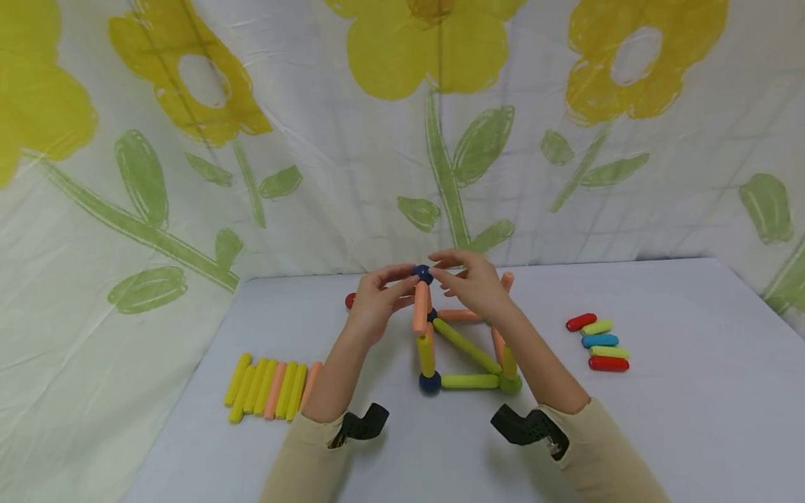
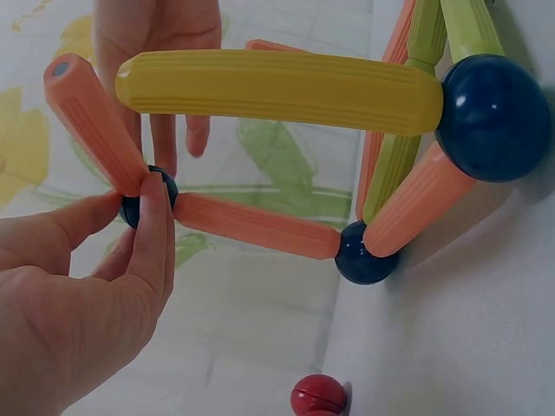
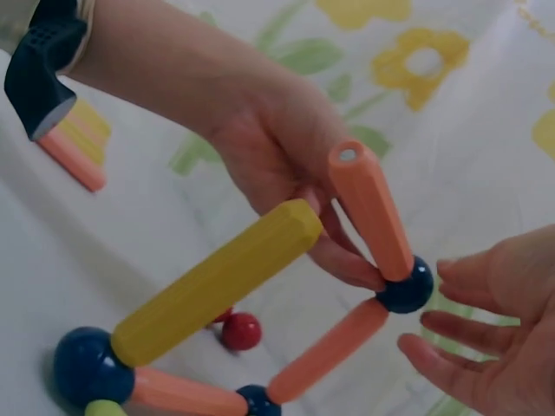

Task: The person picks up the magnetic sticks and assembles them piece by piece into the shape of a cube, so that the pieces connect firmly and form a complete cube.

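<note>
Pinching a blue ball (image 3: pixel 411 291) between left fingers (image 2: pixel 153 227), right fingers (image 3: pixel 473 334) spread beside it, perhaps touching.

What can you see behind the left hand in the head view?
Part of a red ball shows past the left hand; the hand covers whatever else lies behind it.

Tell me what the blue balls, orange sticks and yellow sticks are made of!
The blue balls look smooth and glossy, with bright glints: perhaps coated metal, though shiny plastic is possible. The orange sticks and yellow sticks seem to be plastic with a duller finish, since even grooves run along them. The grey disc in an orange stick's end looks like metal, maybe a magnet.
</note>
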Action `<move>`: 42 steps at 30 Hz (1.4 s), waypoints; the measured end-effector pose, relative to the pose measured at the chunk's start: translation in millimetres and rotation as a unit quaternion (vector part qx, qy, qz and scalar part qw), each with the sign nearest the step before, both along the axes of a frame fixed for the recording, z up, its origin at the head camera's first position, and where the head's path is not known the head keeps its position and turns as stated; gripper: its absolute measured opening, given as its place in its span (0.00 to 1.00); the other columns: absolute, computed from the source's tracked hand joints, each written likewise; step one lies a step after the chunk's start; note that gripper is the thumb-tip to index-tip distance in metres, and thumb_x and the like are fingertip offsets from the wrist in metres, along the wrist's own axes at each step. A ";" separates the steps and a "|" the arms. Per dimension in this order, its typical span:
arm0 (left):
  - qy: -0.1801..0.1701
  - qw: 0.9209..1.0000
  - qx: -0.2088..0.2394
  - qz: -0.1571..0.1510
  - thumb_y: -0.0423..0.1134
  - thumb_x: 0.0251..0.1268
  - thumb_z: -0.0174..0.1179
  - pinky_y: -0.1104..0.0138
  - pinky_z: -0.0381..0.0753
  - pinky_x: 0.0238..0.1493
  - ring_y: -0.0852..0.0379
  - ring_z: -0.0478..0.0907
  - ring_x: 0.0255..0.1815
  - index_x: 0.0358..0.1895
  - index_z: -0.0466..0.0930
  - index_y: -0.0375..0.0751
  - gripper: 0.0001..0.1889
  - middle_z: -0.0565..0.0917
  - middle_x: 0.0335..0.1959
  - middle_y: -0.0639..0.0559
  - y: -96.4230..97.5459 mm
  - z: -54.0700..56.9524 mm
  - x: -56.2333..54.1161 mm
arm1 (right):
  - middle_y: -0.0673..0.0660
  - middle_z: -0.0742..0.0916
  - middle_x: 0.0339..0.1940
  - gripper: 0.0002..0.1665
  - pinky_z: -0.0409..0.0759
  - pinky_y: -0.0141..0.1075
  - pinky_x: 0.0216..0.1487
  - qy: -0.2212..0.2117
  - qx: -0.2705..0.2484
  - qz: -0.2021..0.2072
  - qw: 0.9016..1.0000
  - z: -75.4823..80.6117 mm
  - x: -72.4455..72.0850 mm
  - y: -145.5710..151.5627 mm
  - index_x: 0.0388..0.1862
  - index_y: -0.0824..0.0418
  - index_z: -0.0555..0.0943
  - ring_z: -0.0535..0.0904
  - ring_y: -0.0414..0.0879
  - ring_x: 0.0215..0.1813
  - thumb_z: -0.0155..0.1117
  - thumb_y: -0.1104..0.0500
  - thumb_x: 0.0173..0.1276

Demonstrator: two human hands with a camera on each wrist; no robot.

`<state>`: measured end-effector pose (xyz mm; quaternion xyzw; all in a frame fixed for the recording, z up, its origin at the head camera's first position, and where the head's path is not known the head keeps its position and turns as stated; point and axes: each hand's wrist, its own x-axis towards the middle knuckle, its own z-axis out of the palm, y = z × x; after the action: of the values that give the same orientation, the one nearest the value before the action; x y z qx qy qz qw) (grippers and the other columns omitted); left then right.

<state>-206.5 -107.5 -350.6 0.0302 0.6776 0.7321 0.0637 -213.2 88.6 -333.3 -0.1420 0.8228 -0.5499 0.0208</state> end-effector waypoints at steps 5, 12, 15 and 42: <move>0.007 1.000 0.004 -0.007 0.29 0.80 0.58 0.64 0.88 0.55 0.61 0.87 0.44 0.68 0.77 0.26 0.19 0.80 0.61 0.38 -1.4 -1.3 0.3 | 0.66 0.88 0.59 0.21 0.90 0.46 0.50 -0.011 -0.003 0.002 1.000 -3.3 -0.6 -7.2 0.67 0.64 0.82 0.90 0.56 0.45 0.64 0.57 0.81; 0.021 1.000 -0.008 -0.009 0.30 0.80 0.57 0.62 0.87 0.57 0.59 0.88 0.45 0.70 0.74 0.25 0.21 0.77 0.65 0.35 -15.0 -3.2 2.2 | 0.66 0.88 0.59 0.20 0.90 0.43 0.47 -0.012 0.011 0.004 1.000 -0.8 0.9 -9.7 0.66 0.64 0.82 0.89 0.56 0.45 0.64 0.56 0.81; 0.016 1.000 -0.025 -0.002 0.32 0.80 0.59 0.62 0.87 0.57 0.57 0.89 0.47 0.70 0.75 0.26 0.21 0.78 0.66 0.35 -22.1 -4.3 2.4 | 0.66 0.88 0.60 0.20 0.90 0.44 0.48 -0.016 0.021 0.002 1.000 1.0 0.5 -9.0 0.66 0.63 0.82 0.89 0.56 0.46 0.63 0.56 0.81; -0.012 0.974 -0.196 0.116 0.30 0.73 0.67 0.72 0.88 0.41 0.49 0.83 0.46 0.65 0.81 0.27 0.20 0.78 0.59 0.35 -71.4 -64.9 -17.5 | 0.67 0.87 0.58 0.20 0.90 0.43 0.49 -0.058 0.024 0.009 0.998 4.1 -11.2 -6.3 0.66 0.61 0.81 0.89 0.55 0.45 0.62 0.55 0.82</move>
<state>-224.0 -178.9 -415.6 -0.0705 0.8062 0.5874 -0.0083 -224.4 82.4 -329.2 -0.1167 0.8319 -0.5371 0.0764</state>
